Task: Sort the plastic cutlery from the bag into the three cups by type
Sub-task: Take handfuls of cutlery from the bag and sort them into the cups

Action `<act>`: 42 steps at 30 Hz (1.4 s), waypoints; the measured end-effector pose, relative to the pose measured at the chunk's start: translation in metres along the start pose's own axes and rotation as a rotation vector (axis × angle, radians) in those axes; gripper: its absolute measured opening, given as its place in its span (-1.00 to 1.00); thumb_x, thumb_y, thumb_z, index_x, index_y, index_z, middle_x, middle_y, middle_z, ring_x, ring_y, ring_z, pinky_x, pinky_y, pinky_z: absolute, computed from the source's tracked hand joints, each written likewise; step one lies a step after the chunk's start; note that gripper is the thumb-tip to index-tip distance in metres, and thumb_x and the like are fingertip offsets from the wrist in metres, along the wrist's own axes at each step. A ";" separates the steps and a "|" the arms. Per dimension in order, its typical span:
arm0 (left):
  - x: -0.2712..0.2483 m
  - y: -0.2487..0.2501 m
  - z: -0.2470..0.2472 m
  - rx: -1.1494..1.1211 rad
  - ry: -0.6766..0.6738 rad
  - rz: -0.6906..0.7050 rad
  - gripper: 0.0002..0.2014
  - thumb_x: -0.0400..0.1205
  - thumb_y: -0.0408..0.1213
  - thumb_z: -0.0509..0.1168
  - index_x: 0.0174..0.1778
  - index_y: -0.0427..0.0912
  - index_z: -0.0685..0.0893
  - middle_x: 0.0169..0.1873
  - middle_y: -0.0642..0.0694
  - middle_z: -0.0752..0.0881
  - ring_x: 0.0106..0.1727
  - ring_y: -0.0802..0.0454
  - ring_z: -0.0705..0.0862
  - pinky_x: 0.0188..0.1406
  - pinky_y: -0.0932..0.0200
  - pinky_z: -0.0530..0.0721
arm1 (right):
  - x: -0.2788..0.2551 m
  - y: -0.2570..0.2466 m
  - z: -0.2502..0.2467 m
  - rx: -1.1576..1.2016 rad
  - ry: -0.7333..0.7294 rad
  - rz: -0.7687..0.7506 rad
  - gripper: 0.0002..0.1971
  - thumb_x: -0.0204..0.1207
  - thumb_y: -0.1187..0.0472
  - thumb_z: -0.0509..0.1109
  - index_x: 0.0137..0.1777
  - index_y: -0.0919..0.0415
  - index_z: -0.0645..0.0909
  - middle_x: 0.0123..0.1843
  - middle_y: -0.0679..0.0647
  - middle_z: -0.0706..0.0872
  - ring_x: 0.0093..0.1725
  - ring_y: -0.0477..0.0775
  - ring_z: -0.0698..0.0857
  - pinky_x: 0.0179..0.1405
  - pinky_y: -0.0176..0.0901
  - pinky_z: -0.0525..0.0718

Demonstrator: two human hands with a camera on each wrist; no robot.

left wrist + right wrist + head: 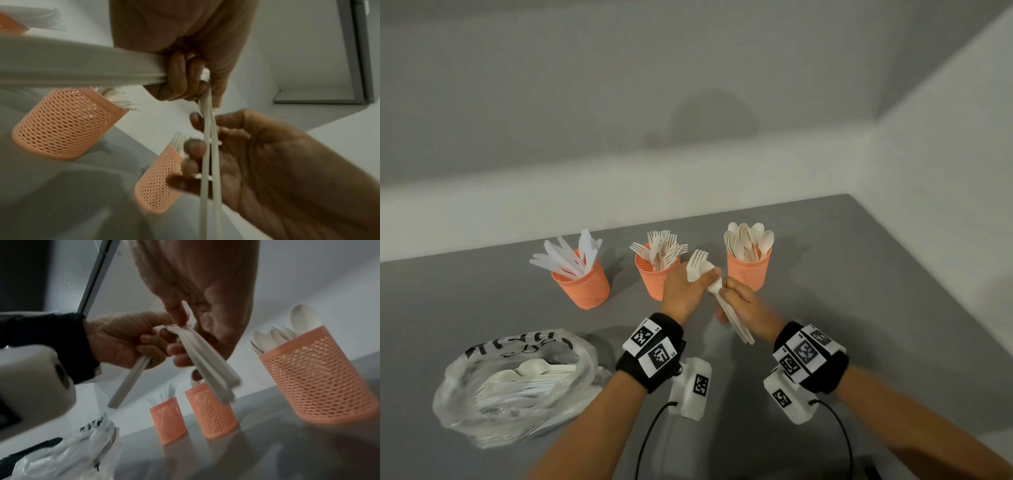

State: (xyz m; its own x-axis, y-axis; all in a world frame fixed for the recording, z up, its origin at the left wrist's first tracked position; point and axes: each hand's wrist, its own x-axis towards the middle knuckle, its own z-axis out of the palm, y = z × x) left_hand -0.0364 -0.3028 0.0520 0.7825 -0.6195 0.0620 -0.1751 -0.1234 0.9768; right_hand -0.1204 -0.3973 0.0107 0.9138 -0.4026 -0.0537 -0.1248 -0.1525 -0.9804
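Sorting well along, bag (517, 387) at left not yet empty.

Knives cup (582, 284), forks cup (654, 277), spoons cup (748, 270) in a row on bench (482, 291), each partly filled. Left hand (681, 291) pinching fork and spoon (697, 265), heads up and away; right hand (743, 305) clamped round remaining bundle (736, 322), handles slanting toward wearer.

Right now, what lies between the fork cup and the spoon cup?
In the head view, the left hand holds a fork and spoon there, between the fork cup and the spoon cup; the right hand grips more cutlery.
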 end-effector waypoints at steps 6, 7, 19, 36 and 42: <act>0.000 0.000 0.014 -0.062 -0.035 0.016 -0.87 0.60 -0.22 0.32 -0.24 -0.11 0.54 -0.54 0.02 0.64 -0.57 0.22 0.55 -0.54 0.36 0.50 | 0.011 -0.017 -0.001 0.130 0.058 0.030 -0.73 0.68 0.34 0.01 -0.07 0.04 0.49 -0.40 0.03 0.46 -0.43 -0.13 0.46 -0.39 -0.28 0.49; 0.000 0.003 0.014 -0.073 -0.057 -0.020 -0.85 0.63 -0.17 0.28 -0.22 -0.11 0.53 -0.65 0.11 0.53 -0.67 0.26 0.44 -0.65 0.41 0.39 | 0.014 -0.016 -0.004 0.150 0.086 0.033 -0.74 0.67 0.35 0.01 -0.05 0.06 0.49 -0.39 0.04 0.44 -0.43 -0.14 0.45 -0.40 -0.28 0.47; 0.066 0.023 -0.067 -0.293 0.306 0.042 -0.74 0.56 -0.57 -0.06 -0.18 -0.15 0.45 -0.47 -0.05 0.45 -0.46 0.12 0.44 -0.35 0.25 0.46 | 0.060 -0.059 -0.065 0.516 0.639 -0.179 -0.80 0.49 0.42 0.01 -0.26 0.17 0.37 -0.46 0.05 0.43 -0.52 -0.16 0.49 -0.34 -0.31 0.54; 0.106 -0.038 -0.074 -0.051 0.384 0.144 -0.60 0.55 -0.67 -0.08 0.12 -0.08 0.33 -0.28 -0.09 0.58 -0.17 0.06 0.65 -0.03 0.34 0.63 | 0.091 0.009 -0.054 -0.023 0.649 -0.129 -0.68 0.42 0.31 0.13 0.14 0.01 0.44 -0.01 0.07 0.59 -0.05 0.08 0.60 -0.17 -0.46 0.51; 0.106 -0.061 -0.069 0.207 0.394 0.231 -0.51 0.46 -0.69 -0.11 0.23 -0.29 0.45 -0.09 -0.22 0.49 -0.04 -0.10 0.56 0.03 0.05 0.57 | 0.085 0.010 -0.059 -0.470 0.491 -0.230 -0.62 0.51 0.51 0.09 0.18 0.28 0.64 0.17 0.27 0.55 0.12 0.17 0.59 -0.02 -0.35 0.42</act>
State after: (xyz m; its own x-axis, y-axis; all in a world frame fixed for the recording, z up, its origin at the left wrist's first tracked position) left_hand 0.0987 -0.3079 0.0129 0.8685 -0.3140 0.3837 -0.4540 -0.1931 0.8698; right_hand -0.0661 -0.4862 0.0077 0.6712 -0.6565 0.3443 -0.2042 -0.6102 -0.7655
